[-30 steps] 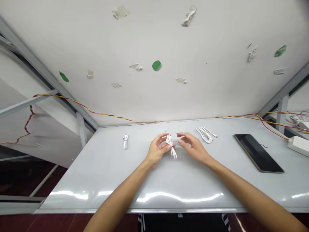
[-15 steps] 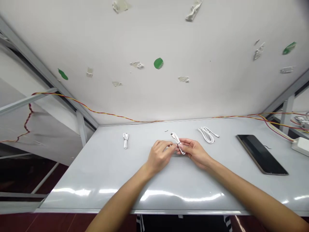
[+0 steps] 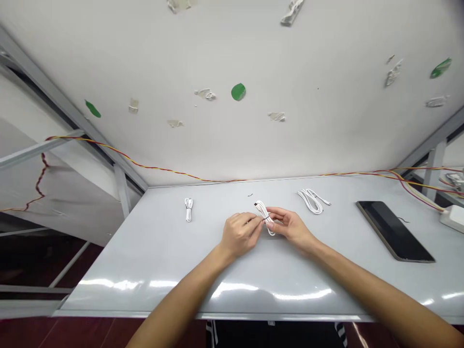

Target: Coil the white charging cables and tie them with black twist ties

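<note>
A white charging cable [image 3: 261, 209], folded into a small bundle with a dark twist tie [image 3: 266, 218] round its middle, is held above the table. My right hand [image 3: 290, 228] grips the bundle from the right between thumb and fingers. Closed in a pinch, my left hand [image 3: 241, 231] has its fingertips against the left side of the bundle at the twist tie. The tie's end is mostly hidden by those fingers. The bundle leans, with its connector end up and to the left.
The grey table [image 3: 174, 261] holds another tied white cable [image 3: 189, 210] at left and a looser white cable coil [image 3: 312, 200] at right. Farther right lie a black phone-like device [image 3: 395, 232] and a white power strip [image 3: 453, 217]. A dark tie scrap [image 3: 250, 195] lies near the wall.
The cable bundle has turned slightly more upright in my right hand. My left fingers stay at the tie, and the left hand has shifted only a little.
</note>
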Demonstrator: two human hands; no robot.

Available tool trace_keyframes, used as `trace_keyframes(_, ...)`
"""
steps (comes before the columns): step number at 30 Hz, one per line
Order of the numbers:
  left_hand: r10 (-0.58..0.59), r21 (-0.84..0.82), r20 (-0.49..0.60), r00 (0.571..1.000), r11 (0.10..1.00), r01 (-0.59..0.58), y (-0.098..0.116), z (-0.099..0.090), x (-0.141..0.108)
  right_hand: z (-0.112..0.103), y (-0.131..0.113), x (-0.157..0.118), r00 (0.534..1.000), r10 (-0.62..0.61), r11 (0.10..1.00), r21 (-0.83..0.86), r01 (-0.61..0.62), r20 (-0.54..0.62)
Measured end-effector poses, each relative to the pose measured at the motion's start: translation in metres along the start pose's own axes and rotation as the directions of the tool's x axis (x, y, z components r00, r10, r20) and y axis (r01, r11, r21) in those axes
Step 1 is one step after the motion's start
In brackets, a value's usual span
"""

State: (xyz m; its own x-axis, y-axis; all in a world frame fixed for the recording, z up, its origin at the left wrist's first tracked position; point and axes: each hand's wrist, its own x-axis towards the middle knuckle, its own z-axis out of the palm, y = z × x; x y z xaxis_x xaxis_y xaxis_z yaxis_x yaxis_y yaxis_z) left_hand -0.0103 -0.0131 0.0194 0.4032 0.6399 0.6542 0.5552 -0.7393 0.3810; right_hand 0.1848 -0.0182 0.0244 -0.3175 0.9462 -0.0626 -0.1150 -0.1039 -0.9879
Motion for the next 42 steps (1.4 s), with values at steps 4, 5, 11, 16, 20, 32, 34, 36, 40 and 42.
trace_keyframes(4,-0.347,-0.357,0.082,0.934,0.865,0.353,0.014,0.003,0.005,-0.002,0.004,0.004,0.985,-0.173,0.979,-0.114,0.169,-0.018)
trace_keyframes(5,-0.413,-0.418,0.138,0.900,0.799,0.431,0.016,0.003,0.007,-0.002,0.005,0.005,0.976,-0.216,0.967,-0.145,0.209,-0.031)
trace_keyframes(11,-0.530,-0.598,0.399,0.748,0.468,0.651,0.016,0.002,0.011,0.000,0.010,0.003,0.952,-0.302,0.934,-0.215,0.287,-0.043)
trace_keyframes(16,-0.511,-0.560,0.313,0.800,0.581,0.590,0.012,0.003,0.008,0.000,0.007,-0.002,0.960,-0.277,0.960,-0.032,0.278,0.038)
trace_keyframes(20,-0.459,-0.437,0.206,0.864,0.747,0.501,0.011,0.001,0.009,-0.001,0.003,0.000,0.973,-0.232,0.968,0.094,0.232,-0.004)
trace_keyframes(32,-0.562,-0.610,0.351,0.749,0.470,0.638,0.010,-0.004,0.013,0.001,0.010,-0.006,0.692,-0.697,0.498,-0.569,0.655,0.187)
trace_keyframes(34,-0.588,-0.661,0.406,0.700,0.340,0.669,0.008,-0.004,0.014,0.001,0.008,-0.007,0.693,-0.684,0.501,-0.544,0.674,0.228)
trace_keyframes(36,-0.610,-0.690,0.416,0.674,0.272,0.671,0.007,-0.004,0.016,0.001,0.006,-0.008,0.709,-0.657,0.531,-0.510,0.676,0.255)
trace_keyframes(40,-0.622,-0.695,0.425,0.658,0.241,0.677,0.006,-0.004,0.017,0.002,0.005,-0.007,0.760,-0.615,0.593,-0.512,0.621,0.210)
trace_keyframes(42,-0.618,-0.678,0.412,0.669,0.283,0.679,0.007,-0.003,0.016,0.002,0.007,-0.005,0.784,-0.608,0.619,-0.547,0.564,0.120)
